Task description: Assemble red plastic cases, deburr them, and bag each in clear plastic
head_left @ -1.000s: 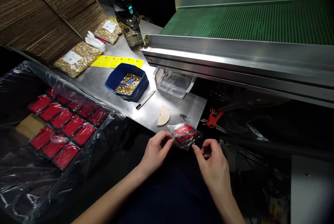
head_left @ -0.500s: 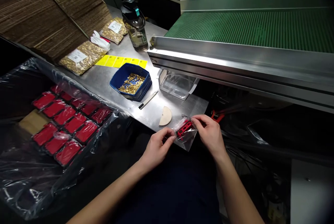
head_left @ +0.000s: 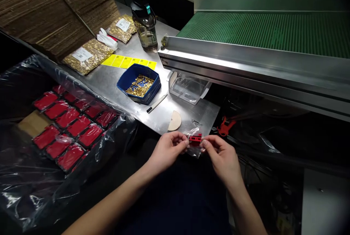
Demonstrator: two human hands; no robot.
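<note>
A small clear plastic bag [head_left: 194,151] with a red plastic part [head_left: 195,138] in it hangs between my two hands at the table's front edge. My left hand [head_left: 171,147] pinches the bag's left side between thumb and fingers. On its right side, the thumb and forefinger of my right hand [head_left: 220,151] are closed on the bag. What exactly the red part is, I cannot make out. Just beyond my left hand lies a pale half-round disc [head_left: 174,120]. A small metal piece [head_left: 196,122] rests on the table behind the bag.
A blue bin [head_left: 139,85] of small gold pieces stands on the metal table, beside a pen-like cutter [head_left: 156,103]. Behind are a clear tray [head_left: 188,88], water bottle [head_left: 144,27] and yellow labels [head_left: 128,61]. A green conveyor [head_left: 262,32] overhangs the right; red packs [head_left: 79,125] fill a lined box left.
The bag has come nearer to me and the red part has turned from slanted to nearly level. My right hand has moved down, and both hands are closer together on the bag.
</note>
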